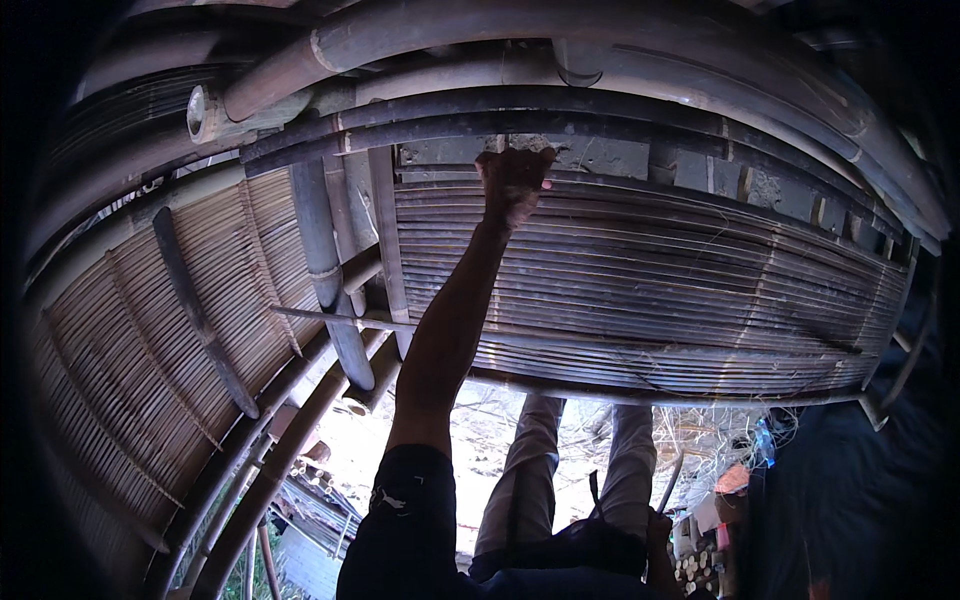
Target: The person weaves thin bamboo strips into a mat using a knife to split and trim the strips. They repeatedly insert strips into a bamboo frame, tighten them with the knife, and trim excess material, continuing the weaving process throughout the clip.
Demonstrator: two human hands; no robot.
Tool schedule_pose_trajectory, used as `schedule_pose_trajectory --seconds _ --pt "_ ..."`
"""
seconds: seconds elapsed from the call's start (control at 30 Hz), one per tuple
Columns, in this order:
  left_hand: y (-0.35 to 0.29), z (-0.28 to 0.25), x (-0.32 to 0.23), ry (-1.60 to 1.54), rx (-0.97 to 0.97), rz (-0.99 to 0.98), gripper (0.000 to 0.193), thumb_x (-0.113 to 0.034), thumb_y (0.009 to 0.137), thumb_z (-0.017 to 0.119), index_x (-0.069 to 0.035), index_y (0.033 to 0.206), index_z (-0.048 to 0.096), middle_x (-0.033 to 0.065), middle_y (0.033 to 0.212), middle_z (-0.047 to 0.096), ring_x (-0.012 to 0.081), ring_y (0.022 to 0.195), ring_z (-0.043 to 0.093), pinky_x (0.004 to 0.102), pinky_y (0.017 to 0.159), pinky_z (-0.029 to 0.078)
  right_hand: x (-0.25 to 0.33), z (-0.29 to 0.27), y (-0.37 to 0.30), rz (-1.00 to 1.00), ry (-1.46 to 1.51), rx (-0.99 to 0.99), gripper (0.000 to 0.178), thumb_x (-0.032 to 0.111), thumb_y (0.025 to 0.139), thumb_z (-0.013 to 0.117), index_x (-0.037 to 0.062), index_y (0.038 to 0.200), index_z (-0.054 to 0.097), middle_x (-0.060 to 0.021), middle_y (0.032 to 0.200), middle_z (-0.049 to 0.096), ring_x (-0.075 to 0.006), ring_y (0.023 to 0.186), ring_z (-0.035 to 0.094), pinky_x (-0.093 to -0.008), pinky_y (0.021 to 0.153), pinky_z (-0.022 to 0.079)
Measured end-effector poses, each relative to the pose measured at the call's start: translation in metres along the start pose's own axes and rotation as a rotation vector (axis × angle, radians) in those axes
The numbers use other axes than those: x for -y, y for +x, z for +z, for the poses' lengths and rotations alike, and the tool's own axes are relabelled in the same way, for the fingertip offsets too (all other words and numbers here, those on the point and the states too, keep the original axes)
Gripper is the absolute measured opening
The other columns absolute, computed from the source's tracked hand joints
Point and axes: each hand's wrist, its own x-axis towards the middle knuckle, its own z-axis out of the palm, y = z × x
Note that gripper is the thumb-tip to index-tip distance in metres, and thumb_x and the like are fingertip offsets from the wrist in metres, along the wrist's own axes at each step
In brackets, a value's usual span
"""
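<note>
at twelve o'clock, gripped a dark bamboo pole [600, 128] in a closed hand [513, 183]; smooth, jointed, blackened, long axis running nine to three o'clock.

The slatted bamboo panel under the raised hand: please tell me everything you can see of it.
The slatted bamboo panel is made of many thin, dark, weathered strips laid side by side, crossed by a few thin battens. It sits under thick bamboo poles and beside a paler woven panel. A raised hand presses on its upper edge.
</note>
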Motion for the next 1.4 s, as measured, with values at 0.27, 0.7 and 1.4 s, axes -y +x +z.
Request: schedule_pose_trajectory --seconds 0.27,0.7,1.4 --pt "-0.008 0.005 0.03 -0.168 0.362 -0.382 0.059 -0.067 0.094 0.049 -0.021 0.067 0.075 -0.0045 0.053 0.063 0.0199 0.065 0.064 0.0459 0.087 0.034 0.036 0.002 -0.018 -0.065 0.038 0.041 0.036 0.026 0.089 0.07 -0.0008 0.066 0.062 0.0013 0.053 0.05 -0.0086 0.051 0.043 -0.0323 0.047 0.036" --pt "-0.045 0.005 -0.013 0.184 0.354 -0.23 0.066 -0.05 0.095 0.058 -0.015 0.148 0.043 0.0129 0.157 0.032 0.0327 0.151 0.019 0.0689 0.115 0.016 0.014 0.045 -0.034 0.16 0.166 -0.01 0.03 0.024 0.089 0.072 0.0012 0.071 0.066 0.0063 0.057 0.049 -0.0066 0.053 0.041 -0.0308 0.047 0.032" --pt "-0.226 -0.133 -0.223 -0.294 0.729 0.138 0.044 -0.049 0.095 0.059 -0.006 0.084 0.066 0.0211 0.081 0.068 0.0424 0.082 0.066 0.0531 0.072 0.05 0.036 0.078 -0.06 -0.017 0.188 -0.263 0.037 0.042 0.081 0.073 0.0055 0.085 0.069 -0.0174 0.082 0.071 -0.0382 0.083 0.069 -0.0503 0.071 0.054"
